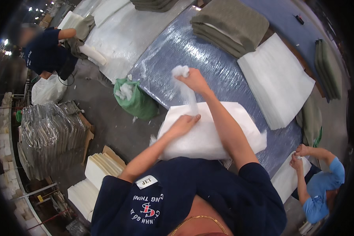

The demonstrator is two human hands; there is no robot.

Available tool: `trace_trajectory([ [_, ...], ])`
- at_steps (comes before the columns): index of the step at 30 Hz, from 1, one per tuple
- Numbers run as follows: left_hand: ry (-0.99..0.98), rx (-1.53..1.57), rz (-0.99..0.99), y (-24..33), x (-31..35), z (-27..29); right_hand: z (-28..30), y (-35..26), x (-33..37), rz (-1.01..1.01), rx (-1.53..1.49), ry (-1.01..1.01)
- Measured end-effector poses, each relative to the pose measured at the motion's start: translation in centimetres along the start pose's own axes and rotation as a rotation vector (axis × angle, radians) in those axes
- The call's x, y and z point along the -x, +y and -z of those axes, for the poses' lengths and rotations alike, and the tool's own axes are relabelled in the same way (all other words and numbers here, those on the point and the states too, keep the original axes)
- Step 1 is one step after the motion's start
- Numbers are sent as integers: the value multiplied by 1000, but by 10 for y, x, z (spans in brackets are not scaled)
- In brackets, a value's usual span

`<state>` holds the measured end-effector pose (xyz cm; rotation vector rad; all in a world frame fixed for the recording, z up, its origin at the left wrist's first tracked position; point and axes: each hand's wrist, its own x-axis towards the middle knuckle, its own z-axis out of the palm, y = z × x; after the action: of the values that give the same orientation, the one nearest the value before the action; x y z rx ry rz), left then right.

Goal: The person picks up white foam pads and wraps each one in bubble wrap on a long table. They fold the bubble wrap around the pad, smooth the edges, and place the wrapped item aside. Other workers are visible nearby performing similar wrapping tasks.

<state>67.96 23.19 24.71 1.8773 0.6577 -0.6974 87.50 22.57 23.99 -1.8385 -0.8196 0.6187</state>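
The big table [220,67] wrapped in shiny clear film spreads out under and past both hands. On its near edge is a white padded cushion [212,133], long from left to right, below the right hand [193,81] and under the left hand [186,124]. The left hand is nearer, touching its top; I can't tell if its fingers pinch. A green sack of fluff [137,104] is left of both hands. A thin strip of white wadding [189,97] runs between the hands, up to a small tuft [180,71] pinched by the right.
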Motion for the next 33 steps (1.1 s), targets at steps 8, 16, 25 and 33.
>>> trace_trajectory([
  [8, 173, -265, -204, 10, 18, -11, 162, 51, -24, -47, 36, 1031],
  [16, 553, -163, -336, -92, 76, 53, 298, 143, 146, -230, 376, 608],
  [25, 512, -221, -633, -265, 13, -11, 170, 153, 299, 15, 292, 179],
  [33, 752, 312, -490, -164, -1, 53, 196, 132, 201, -82, 316, 121],
])
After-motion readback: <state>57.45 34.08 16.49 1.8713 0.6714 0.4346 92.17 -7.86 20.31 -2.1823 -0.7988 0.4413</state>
